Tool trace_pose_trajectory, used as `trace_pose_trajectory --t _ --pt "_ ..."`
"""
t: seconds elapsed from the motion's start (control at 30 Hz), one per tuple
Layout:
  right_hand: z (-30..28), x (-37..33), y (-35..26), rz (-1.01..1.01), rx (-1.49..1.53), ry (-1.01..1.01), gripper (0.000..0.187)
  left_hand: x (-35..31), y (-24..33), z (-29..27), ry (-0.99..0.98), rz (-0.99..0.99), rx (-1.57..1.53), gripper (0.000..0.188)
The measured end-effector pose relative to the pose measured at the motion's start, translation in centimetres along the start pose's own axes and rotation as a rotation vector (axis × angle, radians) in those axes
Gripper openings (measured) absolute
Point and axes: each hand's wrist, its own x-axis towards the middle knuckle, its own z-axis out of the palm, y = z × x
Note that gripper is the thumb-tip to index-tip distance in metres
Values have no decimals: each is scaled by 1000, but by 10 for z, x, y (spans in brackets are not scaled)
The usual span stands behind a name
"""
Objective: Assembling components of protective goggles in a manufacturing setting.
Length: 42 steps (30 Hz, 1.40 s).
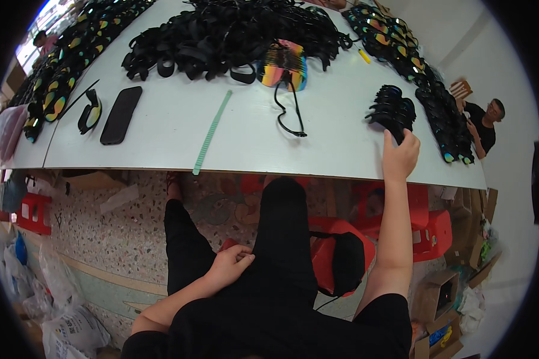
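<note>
On the right part of the white table [335, 149], near its front edge, stands a nested stack of black glasses frames [395, 102]. My right hand [402, 154] reaches over the edge and grips the near end of the stack between thumb and fingers. Loosely curled, my left hand [229, 268] rests on my thigh below the table, with nothing visible in it. Mid-table lies a row of mirrored orange and yellow lenses [282, 64] standing close together. A thin black glasses frame [290, 116] lies in front of them.
A heap of black frames [215, 42] covers the table's back. Rows of mirrored glasses [395, 45] line both sides. A phone [121, 115], single glasses [90, 112], a green strip [212, 131] and a yellow marker [364, 56] lie around. Red stools [335, 251] stand below; another person [484, 125] is at right.
</note>
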Motion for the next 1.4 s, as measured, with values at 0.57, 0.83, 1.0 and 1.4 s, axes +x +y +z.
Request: trace_pose_trajectory --t 0.57,0.83,1.0,1.4 --pt "23 -4 -180 8 654 -674 42 -20 3 -21 47 57 38 28" --pt "25 -8 -196 -88 523 -687 31 -12 -4 -17 14 104 -5 28" --pt "25 -9 -230 -202 574 -675 23 -11 -4 -19 17 110 -16 27" --pt "57 20 -228 -517 314 -110 49 -29 14 -54 -93 133 -13 25"
